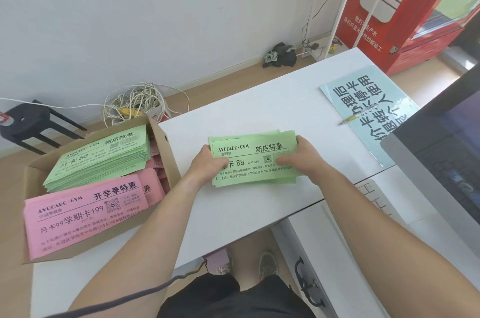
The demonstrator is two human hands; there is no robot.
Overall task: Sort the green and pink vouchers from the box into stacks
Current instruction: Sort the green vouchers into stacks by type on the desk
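Note:
A stack of green vouchers [253,151] lies on the white table [259,115] in front of me. My left hand [207,165] grips its left end, thumb on top. My right hand [298,157] grips its right end, thumb also on top. The sheets are slightly fanned at the edges. To the left, an open cardboard box [166,146] holds a tall pile of green vouchers [101,159] at the back and a pile of pink vouchers [83,211] at the front, with more pink sheets underneath on the right.
A light blue printed sign [371,109] with a pen [357,115] on it lies at the right. A monitor [446,151] and a white keyboard [376,195] sit at the right edge. A dark cable [166,284] crosses my left forearm. A stool and tangled cords stand beyond the box.

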